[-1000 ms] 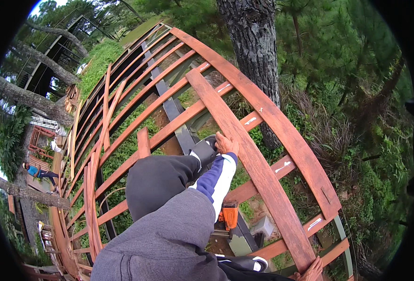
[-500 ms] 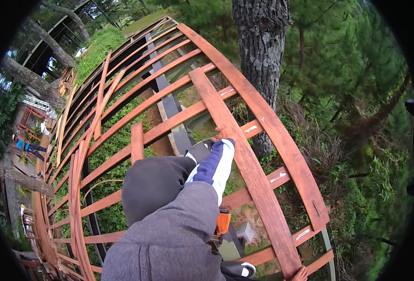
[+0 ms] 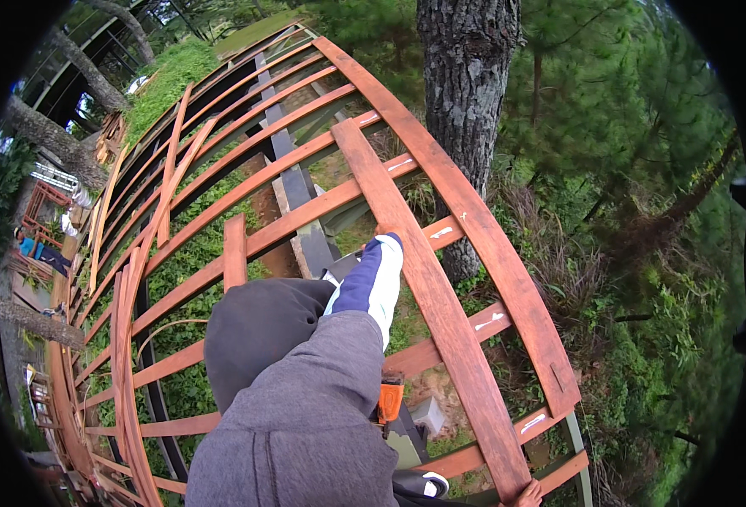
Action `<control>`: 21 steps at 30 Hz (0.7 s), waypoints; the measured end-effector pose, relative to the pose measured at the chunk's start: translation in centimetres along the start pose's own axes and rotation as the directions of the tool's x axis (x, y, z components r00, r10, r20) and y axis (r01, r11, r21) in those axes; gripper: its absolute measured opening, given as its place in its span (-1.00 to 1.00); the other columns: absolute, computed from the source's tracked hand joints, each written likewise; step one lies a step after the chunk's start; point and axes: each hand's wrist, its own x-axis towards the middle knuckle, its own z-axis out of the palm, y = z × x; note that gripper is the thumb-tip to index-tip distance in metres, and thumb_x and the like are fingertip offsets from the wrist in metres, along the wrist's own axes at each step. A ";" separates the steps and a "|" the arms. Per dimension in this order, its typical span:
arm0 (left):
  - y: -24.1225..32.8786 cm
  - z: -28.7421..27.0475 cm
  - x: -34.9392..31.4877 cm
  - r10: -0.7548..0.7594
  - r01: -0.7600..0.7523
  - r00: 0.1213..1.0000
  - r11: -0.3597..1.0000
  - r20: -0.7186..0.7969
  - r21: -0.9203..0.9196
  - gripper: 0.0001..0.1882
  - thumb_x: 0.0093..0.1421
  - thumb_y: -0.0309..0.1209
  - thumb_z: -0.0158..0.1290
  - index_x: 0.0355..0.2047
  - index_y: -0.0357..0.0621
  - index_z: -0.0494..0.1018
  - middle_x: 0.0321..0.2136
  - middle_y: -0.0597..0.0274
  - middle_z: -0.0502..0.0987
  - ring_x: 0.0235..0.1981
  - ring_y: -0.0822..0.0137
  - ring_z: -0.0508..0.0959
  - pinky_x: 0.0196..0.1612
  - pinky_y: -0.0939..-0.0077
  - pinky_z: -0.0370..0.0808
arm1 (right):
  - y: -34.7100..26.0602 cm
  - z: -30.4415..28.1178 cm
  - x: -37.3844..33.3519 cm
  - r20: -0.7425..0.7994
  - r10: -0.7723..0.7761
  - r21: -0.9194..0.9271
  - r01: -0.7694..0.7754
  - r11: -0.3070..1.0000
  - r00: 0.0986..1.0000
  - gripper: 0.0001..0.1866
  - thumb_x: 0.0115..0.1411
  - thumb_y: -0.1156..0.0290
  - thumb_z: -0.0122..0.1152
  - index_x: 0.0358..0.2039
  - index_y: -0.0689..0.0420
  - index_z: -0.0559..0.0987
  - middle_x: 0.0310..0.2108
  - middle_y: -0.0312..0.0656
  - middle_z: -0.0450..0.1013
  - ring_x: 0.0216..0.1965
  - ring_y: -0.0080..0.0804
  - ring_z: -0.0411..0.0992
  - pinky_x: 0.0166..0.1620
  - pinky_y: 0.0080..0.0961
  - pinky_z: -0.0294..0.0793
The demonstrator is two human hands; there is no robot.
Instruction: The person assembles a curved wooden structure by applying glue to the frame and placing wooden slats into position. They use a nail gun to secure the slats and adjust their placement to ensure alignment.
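Observation:
A long reddish-brown wooden plank lies slantwise across the timber slats of a raised frame. My left hand, at the end of a grey sleeve with a blue and white cuff, grips the plank's left edge above its middle. The fingers are partly hidden by the cuff. At the near end, my right hand curls over the plank's tip, cut off partly by the lower edge. To its right, a similar board runs along the frame's outer edge. White glue-like smears mark the slats between the two.
An orange tool sits below my left arm. A short wooden piece and loose long strips rest on the slats. Gaps show undergrowth below. A tree trunk rises close outside the frame. A person is at far left.
The whole view has shifted a little to the left. My left hand sits slightly higher along the plank, its fingers less visible. The right hand keeps to the near end.

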 end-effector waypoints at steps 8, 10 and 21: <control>-0.7 -0.5 -0.3 0.081 -0.069 0.982 0.995 0.170 -0.075 -0.37 0.07 -0.10 0.19 0.09 -0.21 0.42 0.21 -0.06 0.32 0.24 -0.04 0.31 0.34 0.02 0.00 | 2.2 2.6 0.4 -0.049 0.005 -0.081 -0.009 0.997 0.999 0.33 -0.35 -0.21 0.47 0.29 0.34 0.04 0.20 0.14 0.18 0.20 0.10 0.15 0.17 -0.03 0.27; -0.4 -1.4 -2.5 0.085 -0.051 0.975 0.985 0.207 -0.167 -0.37 0.05 -0.07 0.22 0.05 -0.21 0.46 0.20 -0.04 0.33 0.24 -0.05 0.31 0.33 0.02 0.01 | 3.3 2.8 0.6 -0.044 0.017 -0.073 -0.020 0.997 0.999 0.34 -0.36 -0.21 0.47 0.28 0.35 0.05 0.19 0.15 0.19 0.21 0.11 0.14 0.19 -0.03 0.25; 0.8 -1.4 -6.8 0.286 -0.288 0.957 0.956 0.042 0.058 -0.56 0.20 -0.17 0.14 -0.16 -0.38 0.52 -0.10 -0.06 0.57 -0.12 0.00 0.58 -0.02 0.14 0.48 | 4.2 -1.6 -0.1 -0.009 0.058 -0.070 -0.059 0.996 0.998 0.29 -0.32 -0.08 0.51 0.27 0.41 0.04 0.19 0.21 0.17 0.25 0.10 0.08 0.31 -0.08 0.09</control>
